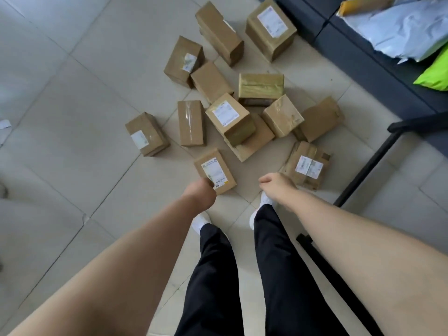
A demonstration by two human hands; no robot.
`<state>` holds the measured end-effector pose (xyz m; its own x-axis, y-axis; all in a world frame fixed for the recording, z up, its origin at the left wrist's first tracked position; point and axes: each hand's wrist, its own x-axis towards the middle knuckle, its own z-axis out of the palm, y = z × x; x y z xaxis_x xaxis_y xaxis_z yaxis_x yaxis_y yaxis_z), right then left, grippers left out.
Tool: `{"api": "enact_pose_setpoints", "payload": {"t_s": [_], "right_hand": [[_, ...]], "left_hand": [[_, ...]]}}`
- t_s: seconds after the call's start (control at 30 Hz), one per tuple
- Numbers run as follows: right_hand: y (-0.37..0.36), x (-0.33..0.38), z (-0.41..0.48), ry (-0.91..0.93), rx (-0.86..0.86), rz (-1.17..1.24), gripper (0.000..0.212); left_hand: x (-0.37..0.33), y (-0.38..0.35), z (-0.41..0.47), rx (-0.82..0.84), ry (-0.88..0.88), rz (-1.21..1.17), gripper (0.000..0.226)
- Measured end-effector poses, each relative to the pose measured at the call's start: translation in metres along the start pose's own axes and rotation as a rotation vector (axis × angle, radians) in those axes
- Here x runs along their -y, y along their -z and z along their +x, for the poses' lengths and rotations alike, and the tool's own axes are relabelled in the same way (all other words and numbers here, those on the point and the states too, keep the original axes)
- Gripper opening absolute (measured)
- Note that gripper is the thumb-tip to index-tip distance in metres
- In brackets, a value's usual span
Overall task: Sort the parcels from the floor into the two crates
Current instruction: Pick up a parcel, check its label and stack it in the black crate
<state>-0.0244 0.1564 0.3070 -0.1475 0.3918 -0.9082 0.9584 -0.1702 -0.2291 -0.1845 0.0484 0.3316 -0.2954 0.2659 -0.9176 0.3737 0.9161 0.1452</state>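
Several brown cardboard parcels lie scattered on the tiled floor ahead of my feet. My left hand (202,192) grips the near corner of the closest parcel (215,169), a small box with a white label facing up; its fingers are hidden behind the hand. My right hand (276,186) hangs with loosely curled fingers and holds nothing, just left of another labelled parcel (308,166). Two dark crates (358,54) stand at the upper right. The nearer one holds a grey mailer bag (407,30), a green bag (436,73) and a yellow packet (363,4).
A black metal frame (368,166) slants across the floor on the right, beside the parcels. My legs in black trousers and white shoes (201,221) stand just behind the pile. A scrap of paper (4,123) lies at the far left on the tiles.
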Motion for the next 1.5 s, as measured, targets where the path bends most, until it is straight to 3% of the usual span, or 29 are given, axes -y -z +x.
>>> {"api": "enact_pose_setpoints", "payload": {"t_s": [0.23, 0.47, 0.57, 0.67, 0.8, 0.9, 1.03, 1.23, 1.37, 1.5], "right_hand": [[0.015, -0.019, 0.086, -0.002, -0.026, 0.050, 0.035], [0.007, -0.016, 0.164, 0.000, -0.036, 0.161, 0.035], [0.000, -0.021, 0.187, 0.014, -0.032, 0.240, 0.034], [0.000, -0.050, 0.204, -0.038, -0.054, 0.317, 0.033], [0.012, -0.122, 0.227, -0.166, -0.155, 0.290, 0.034], [0.023, -0.177, 0.243, -0.268, -0.225, 0.273, 0.033], [0.023, -0.226, 0.273, -0.310, -0.263, 0.341, 0.031], [0.017, -0.262, 0.331, -0.413, -0.436, 0.488, 0.053], [0.012, -0.278, 0.358, -0.458, -0.496, 0.696, 0.069], [0.008, -0.280, 0.362, -0.453, -0.534, 0.870, 0.049]], "left_hand": [[-0.056, -0.034, 0.086, 0.024, -0.004, -0.087, 0.049], [-0.048, -0.045, 0.158, -0.025, 0.047, -0.041, 0.046], [-0.043, -0.058, 0.183, 0.030, 0.071, -0.024, 0.040], [-0.053, -0.083, 0.203, 0.115, 0.068, 0.004, 0.037], [-0.093, -0.129, 0.223, 0.093, -0.009, 0.060, 0.029], [-0.125, -0.165, 0.242, 0.098, -0.073, 0.106, 0.048], [-0.161, -0.207, 0.279, 0.119, -0.154, 0.181, 0.053], [-0.190, -0.259, 0.334, 0.222, -0.206, 0.251, 0.063], [-0.200, -0.279, 0.355, 0.268, -0.251, 0.134, 0.075], [-0.200, -0.294, 0.371, 0.318, -0.200, -0.035, 0.080]]}}
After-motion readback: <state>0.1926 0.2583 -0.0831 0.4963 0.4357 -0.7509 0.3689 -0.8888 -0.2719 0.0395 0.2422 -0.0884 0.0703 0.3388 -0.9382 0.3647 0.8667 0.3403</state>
